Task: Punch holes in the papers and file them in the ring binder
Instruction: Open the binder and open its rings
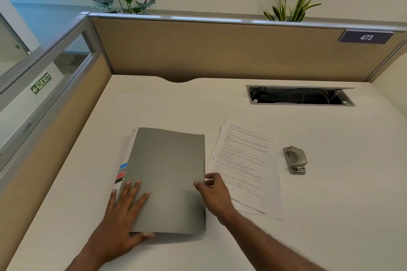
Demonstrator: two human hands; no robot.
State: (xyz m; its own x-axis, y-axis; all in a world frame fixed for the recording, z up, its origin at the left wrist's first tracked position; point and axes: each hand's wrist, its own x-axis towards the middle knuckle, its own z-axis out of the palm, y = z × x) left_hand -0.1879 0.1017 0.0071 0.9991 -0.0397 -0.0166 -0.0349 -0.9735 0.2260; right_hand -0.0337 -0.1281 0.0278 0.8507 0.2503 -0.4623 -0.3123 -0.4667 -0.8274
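Note:
A closed grey ring binder (167, 174) lies on the white desk in front of me, its labelled spine on the left. My left hand (123, 213) rests flat on the cover near the spine, fingers spread. My right hand (211, 187) pinches the cover's right edge, which is slightly raised. To the right of the binder lies a small stack of printed papers (244, 165), with one punched hole visible at its left edge. Further right sits a grey metal hole punch (295, 160).
The white desk (330, 204) is bounded by tan partition walls at the back and left. An open cable tray (299, 95) with wires is cut into the desk at the back right. Plants stand behind the partition.

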